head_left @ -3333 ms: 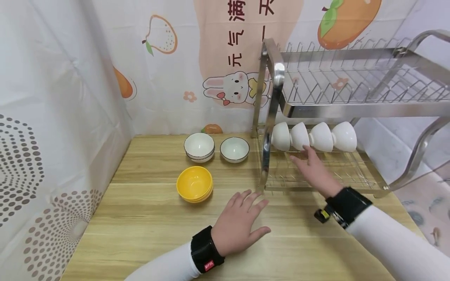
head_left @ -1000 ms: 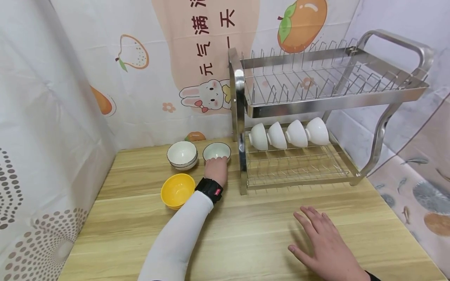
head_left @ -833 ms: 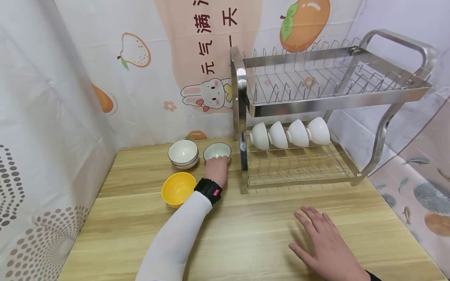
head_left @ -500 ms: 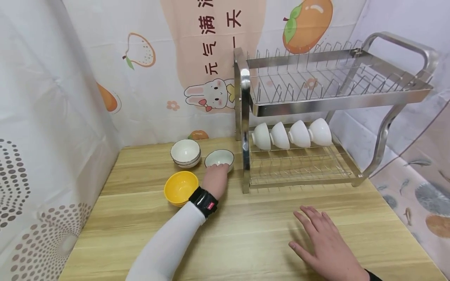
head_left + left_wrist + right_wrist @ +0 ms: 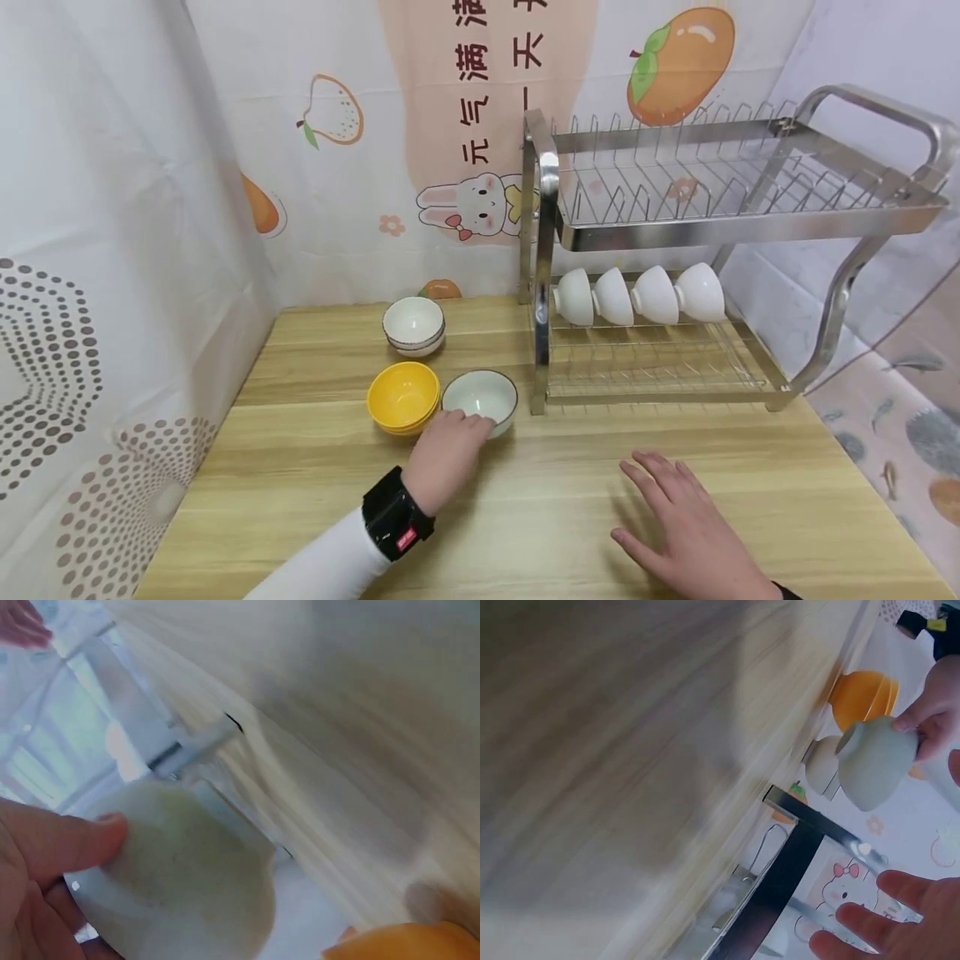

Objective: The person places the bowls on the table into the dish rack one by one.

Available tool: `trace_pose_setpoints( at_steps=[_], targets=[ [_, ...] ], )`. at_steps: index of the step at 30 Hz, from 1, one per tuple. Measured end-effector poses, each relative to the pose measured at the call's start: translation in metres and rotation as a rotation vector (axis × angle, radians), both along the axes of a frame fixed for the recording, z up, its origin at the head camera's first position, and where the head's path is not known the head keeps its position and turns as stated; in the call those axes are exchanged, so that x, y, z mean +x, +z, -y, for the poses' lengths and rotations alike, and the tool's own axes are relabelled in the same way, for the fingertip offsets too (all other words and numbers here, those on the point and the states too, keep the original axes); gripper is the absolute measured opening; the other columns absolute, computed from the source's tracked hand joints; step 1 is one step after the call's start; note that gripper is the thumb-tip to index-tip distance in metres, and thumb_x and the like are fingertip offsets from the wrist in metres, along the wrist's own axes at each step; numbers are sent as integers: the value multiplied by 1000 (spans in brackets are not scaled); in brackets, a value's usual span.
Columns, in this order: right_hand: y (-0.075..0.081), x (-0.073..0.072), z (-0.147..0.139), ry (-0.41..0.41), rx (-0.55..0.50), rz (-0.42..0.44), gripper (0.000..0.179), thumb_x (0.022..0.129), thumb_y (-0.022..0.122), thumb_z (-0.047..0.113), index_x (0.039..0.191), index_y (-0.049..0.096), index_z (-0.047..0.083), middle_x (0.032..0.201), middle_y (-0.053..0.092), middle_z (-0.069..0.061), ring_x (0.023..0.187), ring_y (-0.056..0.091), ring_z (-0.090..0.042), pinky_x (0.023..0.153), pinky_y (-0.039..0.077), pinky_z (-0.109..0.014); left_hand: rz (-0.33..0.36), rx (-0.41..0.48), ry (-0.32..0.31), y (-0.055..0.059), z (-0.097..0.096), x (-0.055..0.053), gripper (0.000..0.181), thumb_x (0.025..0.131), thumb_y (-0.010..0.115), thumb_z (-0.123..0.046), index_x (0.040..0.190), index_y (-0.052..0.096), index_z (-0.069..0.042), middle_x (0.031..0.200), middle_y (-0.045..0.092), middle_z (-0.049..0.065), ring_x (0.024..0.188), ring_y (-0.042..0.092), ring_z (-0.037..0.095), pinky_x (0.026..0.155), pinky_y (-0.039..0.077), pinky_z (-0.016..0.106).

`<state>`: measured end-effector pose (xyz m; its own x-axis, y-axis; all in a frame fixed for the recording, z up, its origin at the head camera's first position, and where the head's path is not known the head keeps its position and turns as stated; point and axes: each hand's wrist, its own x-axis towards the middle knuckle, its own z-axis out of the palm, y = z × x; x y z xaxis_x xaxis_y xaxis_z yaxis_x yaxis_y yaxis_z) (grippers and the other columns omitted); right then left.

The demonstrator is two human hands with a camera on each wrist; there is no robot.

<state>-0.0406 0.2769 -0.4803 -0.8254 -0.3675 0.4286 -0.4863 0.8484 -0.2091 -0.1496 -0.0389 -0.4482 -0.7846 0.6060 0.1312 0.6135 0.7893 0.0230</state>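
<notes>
A dark-rimmed white bowl (image 5: 483,396) is in my left hand (image 5: 447,460), its near rim pinched between thumb and fingers. In the left wrist view the thumb presses the outside of that bowl (image 5: 187,877); the right wrist view shows the bowl (image 5: 877,761) lifted off the table. My right hand (image 5: 693,533) hovers over the table at the front right, fingers spread and holding nothing. Left of the held bowl stands a stack of yellow bowls (image 5: 403,398). Behind that is a stack of dark-rimmed white bowls (image 5: 414,325).
A two-tier steel dish rack (image 5: 675,237) stands at the back right. Several white bowls (image 5: 652,296) sit on edge in a row on its lower tier. A printed curtain (image 5: 337,208) hangs behind the wooden table (image 5: 315,467).
Over the last second my left hand has gripped the dark-rimmed bowl and drawn it toward me from beside the rack. The right hand, earlier at the rack, now stays over the table.
</notes>
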Motion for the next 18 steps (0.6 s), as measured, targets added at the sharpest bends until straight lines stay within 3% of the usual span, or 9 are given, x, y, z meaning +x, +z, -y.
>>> trace_pose_setpoints(
  at_steps=[5,11,18],
  targets=[
    [5,-9,9,69,9,-26,72,87,68,54,137,54,5,137,54,-15,126,48,-33,120,1,-27,-6,-51,-175,0,-2,21,22,92,67,-15,113,68,-21,103,71,-9,85,58,12,78,46,28],
    [19,-21,19,216,37,-33,61,92,64,48,137,55,10,141,52,-10,131,46,-31,121,13,-36,-61,-120,-401,1,-19,35,16,94,65,-22,109,67,-27,101,68,-16,86,55,6,80,44,22],
    [26,-23,24,429,123,-50,51,80,78,30,125,62,12,132,60,-5,127,53,-27,119,15,-36,-119,-177,-560,5,-37,47,15,96,62,-27,110,66,-30,102,66,-20,83,49,4,84,42,21]
  ],
)
